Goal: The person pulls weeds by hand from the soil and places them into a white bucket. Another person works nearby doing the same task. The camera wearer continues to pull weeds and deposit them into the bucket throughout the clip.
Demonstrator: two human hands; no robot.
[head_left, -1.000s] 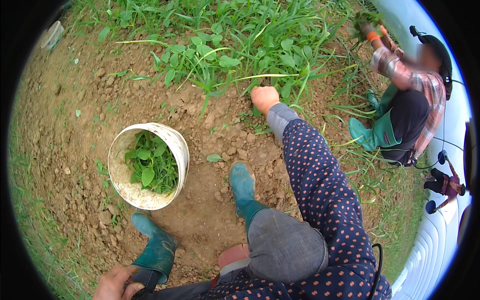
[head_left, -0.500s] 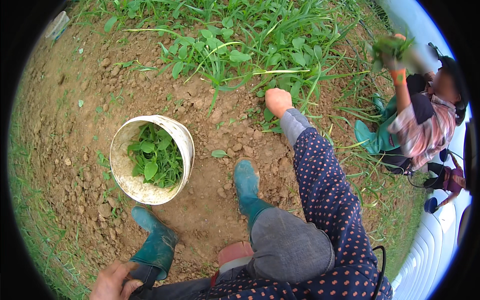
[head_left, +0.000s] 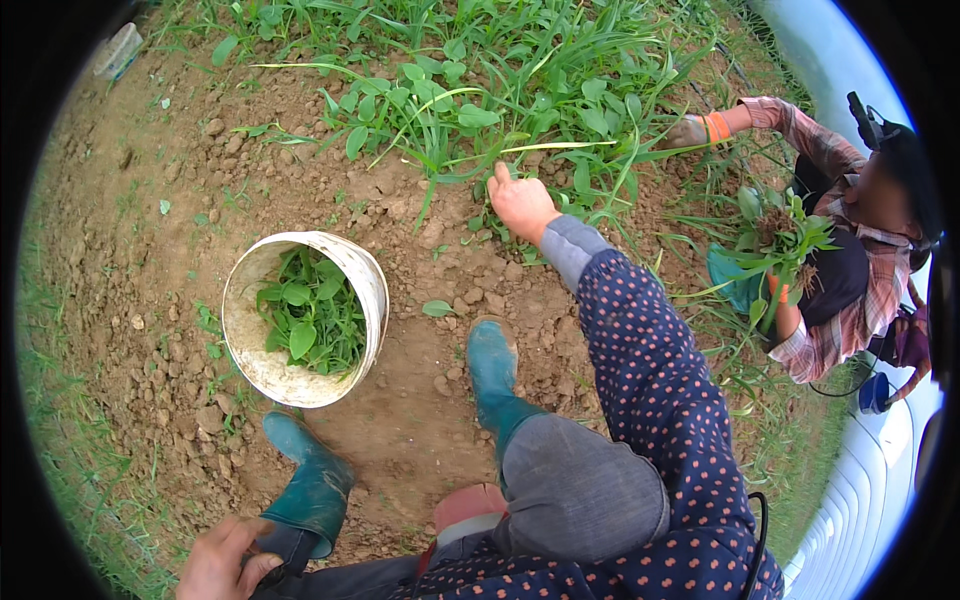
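Note:
My right hand is closed at the near edge of a patch of leafy green plants and long grass blades, its thumb side toward the leaves. Whatever its curled fingers hold, if anything, is hidden. At the lower left, my left hand is beside my left trouser leg above the boot, thumb and fingers apart with nothing seen between them. Between the left boot and the plants, a dirty white bucket leans with its mouth toward me. Picked green leafy plants lie inside it.
My green rubber boots stand on bare crumbly soil. At the right a co-worker crouches, holding a bunch of uprooted plants; the other gloved hand is at the bed's edge. White plastic sheeting lies beyond, and a pale container far left.
My right hand has moved left along the plants' edge. The co-worker has lowered the bunch of plants and reached the other hand into the bed. My left hand is about where it was.

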